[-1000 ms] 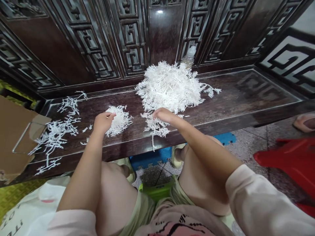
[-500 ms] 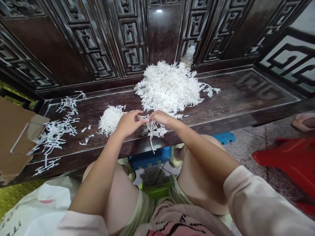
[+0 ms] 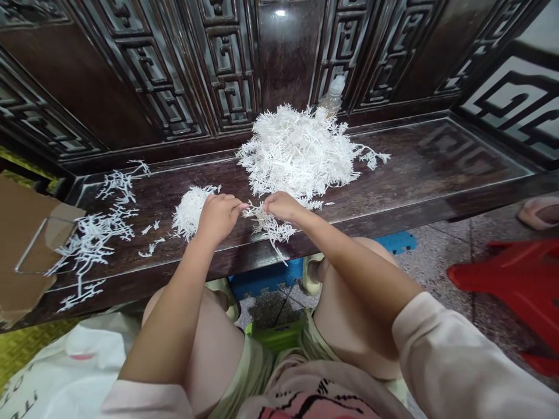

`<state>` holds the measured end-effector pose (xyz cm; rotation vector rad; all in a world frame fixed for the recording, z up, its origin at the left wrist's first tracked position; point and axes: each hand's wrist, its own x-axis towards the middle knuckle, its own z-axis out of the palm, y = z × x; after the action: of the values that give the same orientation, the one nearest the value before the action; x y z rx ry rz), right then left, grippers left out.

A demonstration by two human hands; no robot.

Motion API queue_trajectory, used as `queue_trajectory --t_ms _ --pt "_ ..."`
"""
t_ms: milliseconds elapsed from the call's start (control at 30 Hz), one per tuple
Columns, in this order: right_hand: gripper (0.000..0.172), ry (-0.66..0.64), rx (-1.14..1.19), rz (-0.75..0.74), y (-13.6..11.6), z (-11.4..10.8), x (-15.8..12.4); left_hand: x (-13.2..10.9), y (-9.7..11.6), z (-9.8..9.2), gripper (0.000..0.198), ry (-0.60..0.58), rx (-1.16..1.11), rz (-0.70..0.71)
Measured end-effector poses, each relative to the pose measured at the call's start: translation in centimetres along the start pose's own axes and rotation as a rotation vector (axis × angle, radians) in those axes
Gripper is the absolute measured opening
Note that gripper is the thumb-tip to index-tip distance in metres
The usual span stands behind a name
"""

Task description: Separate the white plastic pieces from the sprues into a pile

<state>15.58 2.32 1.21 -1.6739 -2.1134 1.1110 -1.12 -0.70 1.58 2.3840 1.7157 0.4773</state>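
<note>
The white branching sprig point(image 3: 275, 230) lies at the centre of the frame, by the front edge of the dark wooden bench point(image 3: 410, 169), its long axis slanting from the fingertips at upper left down to a thin stem that pokes past the edge at lower right. From where I stand, the right hand point(image 3: 282, 205) is the nearer one: its grip pinches the sprig near the upper end, so most of it lies below and slightly right of those fingers. The left hand point(image 3: 220, 215) is just beside that same upper end, thumb and fingertip pressed together; whether a tip is caught between them is too small to tell. The sprig looks matt and spindly, its twigs forking like coral. Above it, a big heap of white sprigs point(image 3: 301, 154) fills the upper middle, a capped clear bottle point(image 3: 334, 96) behind. A small white pile point(image 3: 190, 212) sits left of centre, and looser white branches point(image 3: 94, 235) sprawl at far left beside a cardboard box point(image 3: 26, 233).
</note>
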Motion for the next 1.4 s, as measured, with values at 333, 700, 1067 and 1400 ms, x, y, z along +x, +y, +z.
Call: queue_trajectory --t_ms 333,700,1067,1400 --pt "0.019 0.098 -0.046 0.087 1.9 -1.3 -0.1 -1.8 -8.4 -2.8 0.037 0.518 -0.175 -0.623" --pt "0.019 -0.031 0.122 0.027 0.7 0.2 0.2 0.3 -7.7 1.8 0.048 -0.034 -0.056 -0.529" --pt "0.019 -0.007 0.128 -0.01 0.3 0.3 -0.1 0.6 0.1 1.2 0.026 0.057 -0.235 -0.028" --pt "0.017 -0.035 0.066 0.021 -0.3 -0.2 -0.2 1.1 1.0 1.4 0.023 0.342 -0.353 -0.326"
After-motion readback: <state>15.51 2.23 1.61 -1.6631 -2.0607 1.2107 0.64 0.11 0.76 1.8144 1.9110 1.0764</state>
